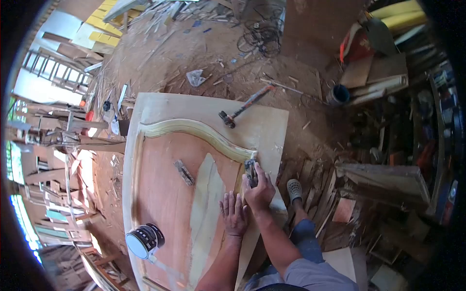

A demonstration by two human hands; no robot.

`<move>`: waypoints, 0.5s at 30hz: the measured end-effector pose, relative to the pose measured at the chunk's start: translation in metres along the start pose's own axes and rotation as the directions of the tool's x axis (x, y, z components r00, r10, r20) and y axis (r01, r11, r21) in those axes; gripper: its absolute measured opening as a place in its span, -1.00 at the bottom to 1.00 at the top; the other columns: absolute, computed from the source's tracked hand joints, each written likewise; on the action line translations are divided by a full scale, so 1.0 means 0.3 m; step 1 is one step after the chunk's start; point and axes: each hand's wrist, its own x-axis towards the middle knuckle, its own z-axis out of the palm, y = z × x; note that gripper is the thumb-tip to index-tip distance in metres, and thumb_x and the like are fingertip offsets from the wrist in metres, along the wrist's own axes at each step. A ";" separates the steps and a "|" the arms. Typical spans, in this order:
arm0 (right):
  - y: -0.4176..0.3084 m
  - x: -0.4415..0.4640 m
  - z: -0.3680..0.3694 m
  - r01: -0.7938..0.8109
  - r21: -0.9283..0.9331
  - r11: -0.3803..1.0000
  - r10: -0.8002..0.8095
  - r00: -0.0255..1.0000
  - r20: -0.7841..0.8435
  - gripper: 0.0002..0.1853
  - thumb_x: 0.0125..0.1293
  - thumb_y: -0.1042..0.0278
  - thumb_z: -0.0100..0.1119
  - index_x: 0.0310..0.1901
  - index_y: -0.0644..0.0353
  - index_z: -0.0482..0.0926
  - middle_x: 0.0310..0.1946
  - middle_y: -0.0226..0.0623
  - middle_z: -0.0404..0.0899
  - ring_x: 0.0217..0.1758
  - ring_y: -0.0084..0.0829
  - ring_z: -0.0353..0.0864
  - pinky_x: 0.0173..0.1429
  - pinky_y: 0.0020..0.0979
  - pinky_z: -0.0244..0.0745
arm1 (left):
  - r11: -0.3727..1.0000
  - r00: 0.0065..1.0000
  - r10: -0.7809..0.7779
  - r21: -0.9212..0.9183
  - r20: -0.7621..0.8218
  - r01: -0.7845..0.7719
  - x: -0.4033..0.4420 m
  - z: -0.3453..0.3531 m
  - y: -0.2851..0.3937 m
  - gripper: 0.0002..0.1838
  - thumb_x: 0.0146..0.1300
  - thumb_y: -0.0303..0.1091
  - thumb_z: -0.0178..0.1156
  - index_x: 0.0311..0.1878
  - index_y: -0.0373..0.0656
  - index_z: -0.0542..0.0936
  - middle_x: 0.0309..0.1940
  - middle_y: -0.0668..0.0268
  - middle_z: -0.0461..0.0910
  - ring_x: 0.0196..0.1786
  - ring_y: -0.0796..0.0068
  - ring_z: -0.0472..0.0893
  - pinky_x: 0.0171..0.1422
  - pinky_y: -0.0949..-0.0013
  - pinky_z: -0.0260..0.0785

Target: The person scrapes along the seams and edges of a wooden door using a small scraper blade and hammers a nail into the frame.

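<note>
A wooden door panel point(165, 155) with a curved raised moulding point(194, 127) lies in front of me. My right hand point(259, 191) is closed around a small dark block-like tool point(250, 173), held at the moulding's right end; its exact kind is unclear. My left hand point(234, 216) rests flat on the panel just left of it, fingers stretched out and holding nothing. A worn narrow block point(184, 172) lies on the reddish middle of the panel. Beyond the moulding, a hammer point(245, 105) lies across the panel's far edge. A can point(145, 241) with a pale lid stands at the left.
Wood scraps and shavings litter the dirt floor point(160, 53). A coil of cable point(259, 39) lies beyond the panel, with a dark bucket point(338, 95) to the right. Stacked boards point(383, 179) stand at the right; a shoe point(294, 189) shows beside the panel.
</note>
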 end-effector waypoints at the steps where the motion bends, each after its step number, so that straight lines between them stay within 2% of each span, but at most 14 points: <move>1: -0.068 -0.045 -0.004 -0.042 0.027 0.999 0.041 0.999 0.030 -0.33 0.35 0.11 0.62 0.44 0.15 0.67 0.02 -0.03 0.83 0.00 0.04 0.86 0.07 -0.04 0.79 | 1.000 1.000 -0.010 0.024 0.020 0.010 -0.026 -0.077 -0.025 -0.39 0.68 -0.08 0.13 0.68 -0.07 0.45 0.75 -0.03 0.31 0.84 -0.17 0.16 0.92 -0.33 -0.22; 2: -0.127 -0.069 -0.006 -0.074 0.056 0.996 0.071 0.996 0.055 -0.34 0.36 0.10 0.61 0.43 0.16 0.68 0.00 0.01 0.83 -0.04 0.06 0.86 0.03 -0.03 0.80 | 0.999 0.999 -0.019 0.046 0.029 0.017 -0.032 -0.147 -0.044 -0.40 0.68 -0.10 0.13 0.67 -0.09 0.46 0.74 -0.03 0.32 0.84 -0.17 0.16 0.92 -0.34 -0.21; 3: 0.125 0.105 -0.060 0.022 -0.037 0.999 -0.023 0.999 -0.026 -0.35 0.37 0.10 0.61 0.43 0.17 0.68 -0.01 0.02 0.83 -0.06 0.07 0.86 0.02 -0.02 0.80 | 0.996 1.000 0.014 -0.087 -0.027 -0.016 0.078 0.156 0.125 -0.40 0.68 -0.11 0.13 0.67 -0.09 0.46 0.74 -0.03 0.33 0.84 -0.17 0.16 0.92 -0.34 -0.21; 6: 0.066 0.048 -0.002 0.013 0.040 0.999 -0.012 1.000 -0.023 -0.36 0.39 0.11 0.59 0.42 0.19 0.68 -0.03 0.04 0.82 -0.09 0.09 0.86 0.00 0.00 0.79 | 1.000 1.000 0.012 -0.022 -0.018 -0.013 0.040 0.072 0.040 -0.42 0.68 -0.12 0.12 0.65 -0.11 0.47 0.74 -0.04 0.33 0.84 -0.18 0.16 0.91 -0.34 -0.21; 11: 0.036 0.085 -0.003 -0.063 0.080 0.995 0.062 0.998 0.017 -0.40 0.44 0.15 0.55 0.42 0.24 0.68 0.01 0.09 0.82 -0.04 0.09 0.86 0.03 0.01 0.79 | 1.000 1.000 -0.004 -0.030 -0.002 0.004 0.034 0.058 0.048 -0.42 0.69 -0.13 0.11 0.65 -0.12 0.47 0.75 -0.04 0.30 0.84 -0.19 0.14 0.91 -0.34 -0.23; 15: 0.062 0.091 0.010 -0.001 0.097 0.995 0.001 1.000 0.001 -0.40 0.46 0.18 0.52 0.42 0.31 0.67 0.08 0.13 0.82 0.02 0.09 0.85 0.10 -0.01 0.78 | 1.000 1.000 0.000 -0.018 -0.008 0.000 0.034 0.082 0.034 -0.42 0.69 -0.12 0.11 0.66 -0.11 0.46 0.76 -0.04 0.28 0.84 -0.19 0.13 0.91 -0.35 -0.23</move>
